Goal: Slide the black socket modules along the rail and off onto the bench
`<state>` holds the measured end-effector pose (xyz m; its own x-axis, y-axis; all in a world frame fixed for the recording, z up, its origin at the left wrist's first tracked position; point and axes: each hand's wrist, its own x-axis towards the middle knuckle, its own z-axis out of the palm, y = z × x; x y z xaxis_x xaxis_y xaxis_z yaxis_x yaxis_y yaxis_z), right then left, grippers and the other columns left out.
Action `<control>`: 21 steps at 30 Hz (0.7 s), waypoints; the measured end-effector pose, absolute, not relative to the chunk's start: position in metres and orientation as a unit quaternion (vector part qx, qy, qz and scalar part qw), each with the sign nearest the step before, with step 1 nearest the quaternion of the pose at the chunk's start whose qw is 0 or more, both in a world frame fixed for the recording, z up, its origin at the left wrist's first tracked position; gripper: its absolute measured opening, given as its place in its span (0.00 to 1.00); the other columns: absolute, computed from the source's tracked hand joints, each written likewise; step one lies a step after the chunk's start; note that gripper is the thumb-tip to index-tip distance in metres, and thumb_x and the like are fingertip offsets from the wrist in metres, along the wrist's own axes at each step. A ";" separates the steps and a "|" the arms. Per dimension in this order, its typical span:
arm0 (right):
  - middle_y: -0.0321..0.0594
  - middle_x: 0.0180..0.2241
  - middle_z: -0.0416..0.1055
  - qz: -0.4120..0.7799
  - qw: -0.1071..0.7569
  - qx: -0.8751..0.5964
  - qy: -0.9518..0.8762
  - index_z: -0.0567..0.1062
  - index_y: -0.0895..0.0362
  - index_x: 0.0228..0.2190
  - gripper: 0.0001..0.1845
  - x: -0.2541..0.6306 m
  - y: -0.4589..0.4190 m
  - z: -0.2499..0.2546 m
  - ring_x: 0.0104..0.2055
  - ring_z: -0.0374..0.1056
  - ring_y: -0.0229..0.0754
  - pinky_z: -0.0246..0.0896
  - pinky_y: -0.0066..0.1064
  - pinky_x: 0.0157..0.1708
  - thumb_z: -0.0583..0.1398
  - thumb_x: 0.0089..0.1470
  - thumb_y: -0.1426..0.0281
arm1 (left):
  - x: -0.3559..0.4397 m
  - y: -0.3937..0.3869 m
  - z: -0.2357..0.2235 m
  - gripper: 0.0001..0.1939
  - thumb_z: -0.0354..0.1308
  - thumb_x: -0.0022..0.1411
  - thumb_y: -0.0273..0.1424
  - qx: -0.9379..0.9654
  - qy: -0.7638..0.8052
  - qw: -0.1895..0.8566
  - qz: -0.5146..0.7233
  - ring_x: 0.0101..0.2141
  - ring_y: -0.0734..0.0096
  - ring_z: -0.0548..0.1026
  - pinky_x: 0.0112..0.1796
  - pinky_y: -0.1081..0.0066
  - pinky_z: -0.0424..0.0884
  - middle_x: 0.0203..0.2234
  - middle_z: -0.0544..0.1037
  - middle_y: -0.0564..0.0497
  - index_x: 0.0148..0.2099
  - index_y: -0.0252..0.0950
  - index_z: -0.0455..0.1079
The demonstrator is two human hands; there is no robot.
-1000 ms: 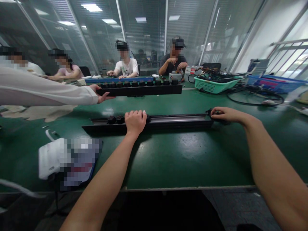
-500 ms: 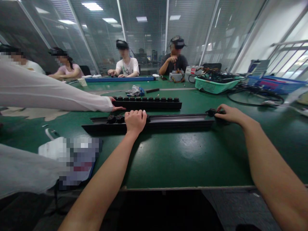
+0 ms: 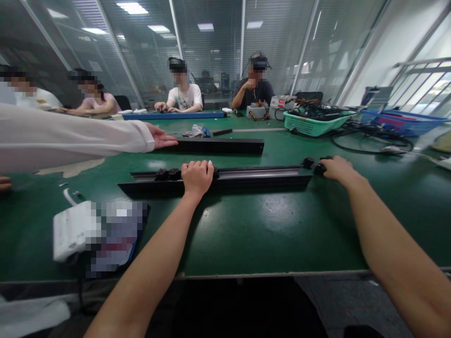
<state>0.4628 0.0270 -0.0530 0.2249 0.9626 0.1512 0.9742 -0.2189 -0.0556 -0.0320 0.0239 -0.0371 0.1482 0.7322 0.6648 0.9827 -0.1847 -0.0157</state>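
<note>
A long black rail lies across the green table in front of me, with small black round parts seated at its left end. My left hand is curled over the rail just right of those parts and grips it. My right hand rests at the rail's right end, fingers bent around a small black part; another black part sits just beside it. A second black rail lies farther back, with a co-worker's white-sleeved hand on its left end.
A white device lies at the near left. A green basket of cables and a blue tray stand at the back right, with black cables trailing over the table. Several people sit along the far side.
The co-worker set the second rail down and turned it so its round parts no longer show. My right hand slid slightly right, off the rail's end. My left hand stayed put.
</note>
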 end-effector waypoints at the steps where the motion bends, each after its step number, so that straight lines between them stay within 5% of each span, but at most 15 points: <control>1: 0.69 0.46 0.68 -0.042 0.071 -0.782 -0.618 0.78 0.58 0.47 0.25 0.462 0.025 -0.052 0.45 0.67 0.68 0.60 0.56 0.40 0.62 0.48 0.62 | -0.032 0.024 -0.037 0.27 0.35 0.74 0.38 -0.721 -0.595 0.232 -0.269 0.40 0.53 0.74 0.41 0.56 0.58 0.36 0.82 0.40 0.37 0.38 0.75; 6: 0.72 0.50 0.64 -0.104 0.128 -0.767 -0.620 0.75 0.62 0.49 0.24 0.428 0.009 -0.030 0.52 0.61 0.73 0.55 0.60 0.47 0.56 0.56 0.61 | -0.032 0.025 -0.039 0.27 0.35 0.74 0.38 -0.720 -0.593 0.238 -0.270 0.40 0.53 0.74 0.42 0.55 0.58 0.35 0.82 0.41 0.37 0.39 0.75; 10: 0.65 0.54 0.64 -0.187 0.185 -0.675 -0.689 0.72 0.61 0.54 0.26 0.353 -0.001 -0.012 0.56 0.58 0.67 0.53 0.57 0.52 0.44 0.64 0.63 | -0.032 0.023 -0.038 0.27 0.36 0.75 0.38 -0.723 -0.591 0.231 -0.273 0.40 0.53 0.74 0.42 0.56 0.58 0.36 0.82 0.42 0.37 0.39 0.75; 14: 0.56 0.48 0.71 -0.092 0.225 -0.498 -0.832 0.74 0.58 0.51 0.23 0.267 -0.002 -0.021 0.52 0.64 0.58 0.56 0.52 0.54 0.46 0.65 0.63 | -0.032 0.022 -0.037 0.27 0.35 0.75 0.39 -0.725 -0.589 0.232 -0.271 0.40 0.53 0.74 0.41 0.56 0.58 0.36 0.82 0.42 0.37 0.38 0.75; 21: 0.55 0.57 0.68 -0.048 0.254 -0.358 -0.897 0.66 0.60 0.60 0.27 0.174 0.011 -0.035 0.60 0.61 0.56 0.55 0.51 0.60 0.50 0.65 0.61 | -0.032 0.021 -0.036 0.27 0.36 0.75 0.38 -0.725 -0.590 0.229 -0.271 0.41 0.52 0.74 0.42 0.55 0.58 0.37 0.82 0.41 0.38 0.38 0.76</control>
